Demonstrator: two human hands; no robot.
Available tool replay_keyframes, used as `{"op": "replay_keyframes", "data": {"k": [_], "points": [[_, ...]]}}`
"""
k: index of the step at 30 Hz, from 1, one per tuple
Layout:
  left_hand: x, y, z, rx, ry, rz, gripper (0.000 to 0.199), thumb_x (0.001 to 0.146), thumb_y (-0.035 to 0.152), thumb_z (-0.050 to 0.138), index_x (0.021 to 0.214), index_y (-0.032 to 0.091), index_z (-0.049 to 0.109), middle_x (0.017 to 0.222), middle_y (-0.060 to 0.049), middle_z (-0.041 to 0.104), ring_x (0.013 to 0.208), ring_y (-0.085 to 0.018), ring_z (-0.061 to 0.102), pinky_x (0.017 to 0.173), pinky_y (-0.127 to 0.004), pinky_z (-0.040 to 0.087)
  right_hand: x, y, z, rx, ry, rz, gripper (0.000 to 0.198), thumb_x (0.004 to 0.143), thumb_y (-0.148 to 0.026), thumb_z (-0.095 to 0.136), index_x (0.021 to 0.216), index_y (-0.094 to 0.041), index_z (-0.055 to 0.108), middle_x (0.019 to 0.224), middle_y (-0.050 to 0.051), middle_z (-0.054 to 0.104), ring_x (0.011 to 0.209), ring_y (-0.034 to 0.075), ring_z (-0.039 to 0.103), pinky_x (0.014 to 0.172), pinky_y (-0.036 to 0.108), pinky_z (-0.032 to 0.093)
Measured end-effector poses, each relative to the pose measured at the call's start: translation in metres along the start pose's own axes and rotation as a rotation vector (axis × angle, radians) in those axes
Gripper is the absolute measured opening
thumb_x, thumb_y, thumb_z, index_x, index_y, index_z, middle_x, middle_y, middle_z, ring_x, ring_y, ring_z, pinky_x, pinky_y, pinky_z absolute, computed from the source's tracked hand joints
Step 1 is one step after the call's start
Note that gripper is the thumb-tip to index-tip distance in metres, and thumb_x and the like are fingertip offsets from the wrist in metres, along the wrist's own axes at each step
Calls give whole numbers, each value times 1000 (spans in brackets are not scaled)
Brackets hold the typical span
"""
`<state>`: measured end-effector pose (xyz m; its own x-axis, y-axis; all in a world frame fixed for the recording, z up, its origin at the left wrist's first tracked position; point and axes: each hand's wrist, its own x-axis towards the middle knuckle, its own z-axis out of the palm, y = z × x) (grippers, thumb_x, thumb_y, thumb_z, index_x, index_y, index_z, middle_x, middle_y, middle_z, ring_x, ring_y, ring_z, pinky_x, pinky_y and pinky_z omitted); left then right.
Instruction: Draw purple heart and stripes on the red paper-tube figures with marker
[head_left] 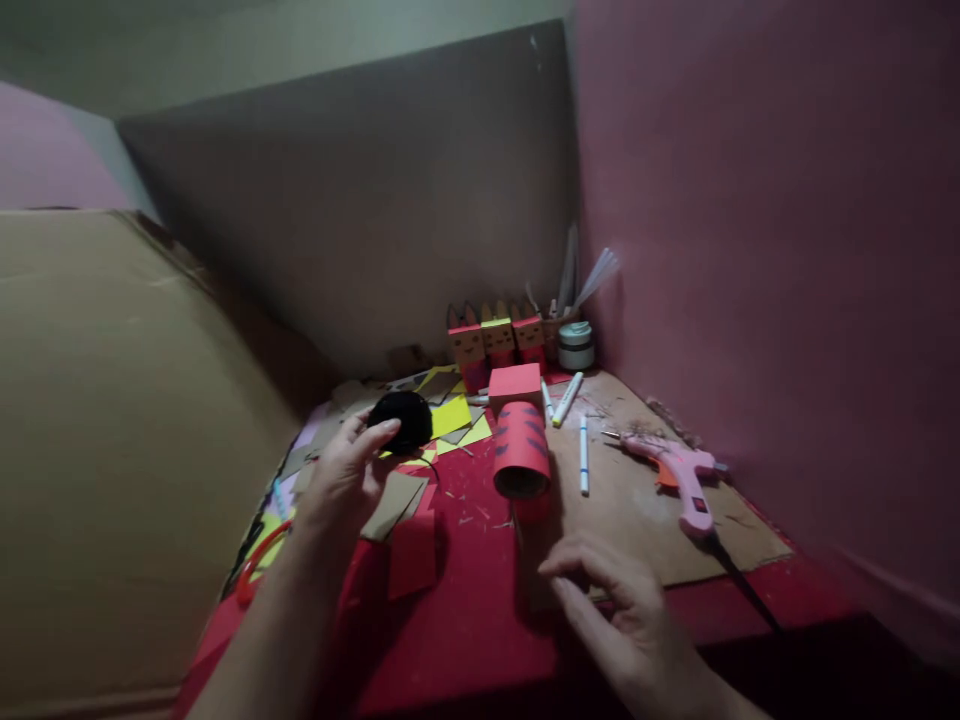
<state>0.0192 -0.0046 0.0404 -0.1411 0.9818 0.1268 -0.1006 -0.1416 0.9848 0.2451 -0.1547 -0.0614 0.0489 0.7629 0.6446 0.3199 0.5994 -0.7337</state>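
Observation:
My left hand (349, 470) grips a round black roll (402, 422), thumb on its near side, above the paper scraps. A thin dark strand hangs below the roll. Over the table's front part is my right hand (615, 605), its fingers curled and the thumb and index tips close together. Whether something thin is between them, I cannot make out. Between and beyond the hands lies a red paper tube (523, 455) with dark stripes, its open end toward me. A red-topped box piece (515, 384) adjoins its far end.
A pink glue gun (686, 475) lies on a cardboard sheet (630, 540), near several markers (584, 455). Three box-headed paper figures (498, 340) stand behind, beside a lidded jar (576, 345). Red-handled scissors (259, 560) and yellow paper (451, 416) lie left. A large cardboard panel (112, 430) borders the left.

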Motion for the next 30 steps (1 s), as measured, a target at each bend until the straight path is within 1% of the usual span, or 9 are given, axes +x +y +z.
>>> {"op": "replay_keyframes", "data": {"k": [2, 4, 8, 10, 12, 15, 21, 24, 30], "points": [[-22, -3, 1, -99, -2, -46, 43, 56, 24, 79, 97, 18, 66, 99, -9, 72, 84, -23, 71, 59, -27, 61, 3, -14, 17, 129, -90, 25, 25, 90, -10, 53, 105, -21, 70, 100, 10, 74, 72, 16, 71, 60, 25, 59], [-41, -5, 1, -188, 0, -80, 39, 58, 20, 79, 95, 19, 66, 102, -7, 73, 82, -21, 71, 59, -26, 62, 11, -25, 38, 234, -130, 153, 48, 88, -13, 58, 136, -20, 60, 124, 17, 68, 79, 18, 71, 61, 28, 61], [-63, -3, 1, -320, -46, -156, 31, 62, 13, 75, 92, 17, 68, 95, -9, 75, 88, -25, 73, 67, -31, 66, 32, -33, 78, 567, -227, 686, 87, 82, -28, 74, 157, -21, 32, 103, 8, 71, 51, 10, 60, 44, 25, 53], [-63, -2, 0, -379, -38, -184, 24, 67, 11, 72, 90, 15, 68, 91, -9, 74, 86, -24, 73, 73, -35, 67, 37, -34, 89, 752, -294, 791, 73, 79, -41, 79, 141, -18, 49, 77, -2, 66, 45, 12, 58, 37, 22, 45], [-57, -2, -2, -436, 3, -213, 18, 73, 8, 67, 89, 15, 67, 89, -8, 74, 83, -22, 72, 76, -38, 68, 37, -33, 93, 781, -288, 793, 46, 79, -48, 79, 109, -16, 64, 57, -8, 55, 38, 8, 47, 34, 18, 34], [-40, -9, -4, -511, 59, -282, 14, 83, 5, 59, 90, 15, 64, 90, -8, 75, 85, -22, 73, 74, -40, 68, 33, -32, 91, 764, -236, 783, 37, 79, -50, 79, 80, -19, 60, 48, -11, 46, 37, 4, 36, 36, 17, 25], [-1, -31, -1, -571, 160, -394, 8, 95, 10, 61, 100, 15, 63, 97, -3, 70, 83, -15, 69, 75, -32, 63, 26, -28, 80, 764, -216, 876, 42, 69, -51, 85, 73, -20, 57, 42, -13, 42, 34, 3, 25, 33, 16, 17], [18, -37, -1, -520, 187, -401, 30, 97, 32, 67, 122, 16, 63, 118, -8, 68, 96, -19, 69, 80, -38, 62, 18, -25, 71, 776, -206, 931, 45, 65, -52, 88, 74, -21, 56, 41, -15, 37, 35, 2, 21, 33, 15, 16], [46, -43, -3, -331, 182, -345, 36, 97, 36, 66, 127, 17, 62, 125, -10, 67, 104, -22, 69, 87, -43, 61, -7, -22, 37, 790, -157, 998, 45, 67, -46, 93, 70, -19, 57, 41, -14, 35, 35, 0, 17, 33, 14, 15]]}}
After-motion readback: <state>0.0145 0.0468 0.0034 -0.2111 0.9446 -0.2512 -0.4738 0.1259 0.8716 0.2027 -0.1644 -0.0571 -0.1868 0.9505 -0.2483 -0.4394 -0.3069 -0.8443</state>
